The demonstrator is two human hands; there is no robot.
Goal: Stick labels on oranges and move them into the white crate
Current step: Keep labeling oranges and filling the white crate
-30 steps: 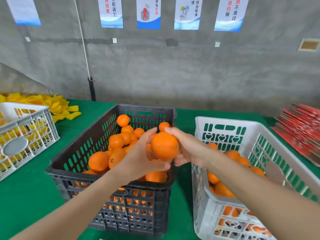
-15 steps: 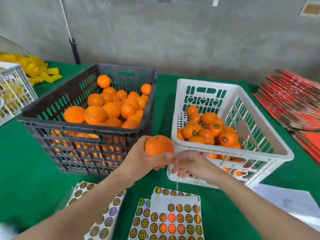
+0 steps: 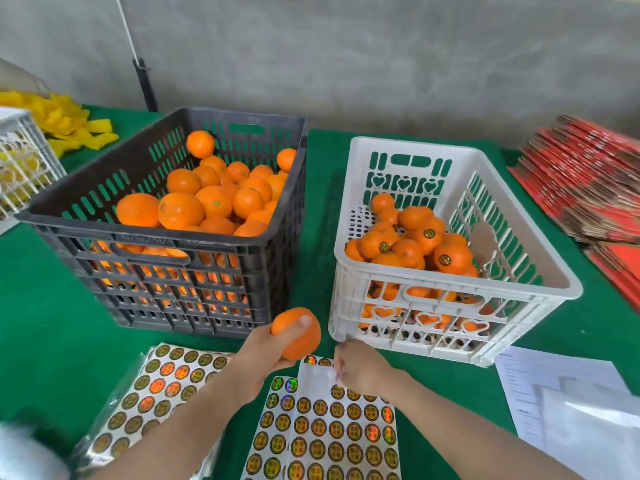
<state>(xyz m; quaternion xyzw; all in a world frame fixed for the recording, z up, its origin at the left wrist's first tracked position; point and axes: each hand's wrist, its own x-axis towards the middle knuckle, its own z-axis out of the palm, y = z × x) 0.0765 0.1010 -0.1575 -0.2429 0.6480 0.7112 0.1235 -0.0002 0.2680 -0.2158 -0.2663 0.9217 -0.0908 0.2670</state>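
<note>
My left hand (image 3: 258, 355) grips one orange (image 3: 299, 336) just above the table, in front of the gap between the two crates. My right hand (image 3: 362, 370) is lower and to its right, its blurred fingertips down on the bare top part of a label sheet (image 3: 343, 434); whether they pinch a label is unclear. The white crate (image 3: 450, 282) on the right holds several oranges with round labels (image 3: 450, 259). Unlabelled oranges (image 3: 214, 200) fill the black crate (image 3: 156, 233) on the left.
More label sheets (image 3: 162, 382) lie at the near left on the green cloth. White papers (image 3: 568, 393) lie at the near right, with red flat cartons (image 3: 588, 188) stacked behind them. A white basket (image 3: 20, 161) and yellow foam nets (image 3: 69, 126) are at the far left.
Both hands came down from above the black crate to the table's near edge. My left hand kept the orange; my right hand let go of it and dropped onto the label sheet.
</note>
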